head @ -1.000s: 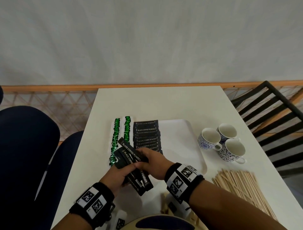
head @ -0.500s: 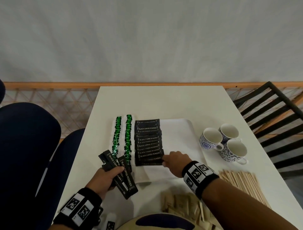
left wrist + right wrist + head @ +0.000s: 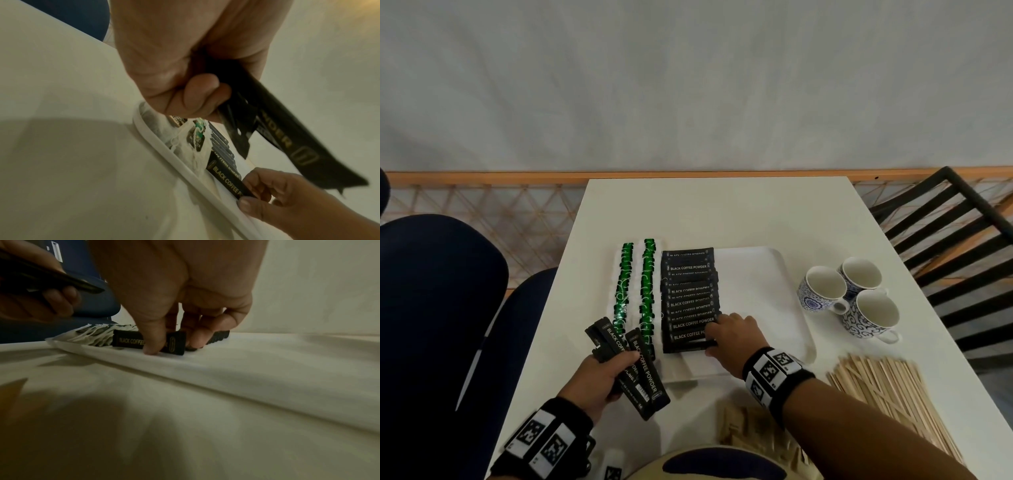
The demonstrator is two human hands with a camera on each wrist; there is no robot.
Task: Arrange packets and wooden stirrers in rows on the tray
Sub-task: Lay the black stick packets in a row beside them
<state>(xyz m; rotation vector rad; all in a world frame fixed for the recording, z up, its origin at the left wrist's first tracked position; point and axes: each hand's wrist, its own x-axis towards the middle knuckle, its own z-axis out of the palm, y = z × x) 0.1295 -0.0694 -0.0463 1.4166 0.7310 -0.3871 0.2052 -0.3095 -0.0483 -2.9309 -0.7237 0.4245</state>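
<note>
A white tray (image 3: 774,274) holds two rows of green tea bags (image 3: 635,284) and one row of overlapping black coffee packets (image 3: 690,298). My right hand (image 3: 717,337) pinches the nearest black packet (image 3: 131,340) at the row's near end, thumb in front and fingers behind, down on the tray floor. My left hand (image 3: 619,363) hovers over the tray's near left corner and grips a fanned bunch of black packets (image 3: 287,138). A heap of wooden stirrers (image 3: 887,387) lies on the table to the right. Brown packets (image 3: 750,428) lie near the front edge.
Three blue-and-white cups (image 3: 849,298) stand just right of the tray. A black slatted chair (image 3: 962,257) is beyond the table's right edge and dark blue seats (image 3: 448,308) are on the left. The tray's right half is bare.
My right hand left the bunch with one black packet and carried it to the near end of the black row. The left hand drew back left with the remaining bunch.
</note>
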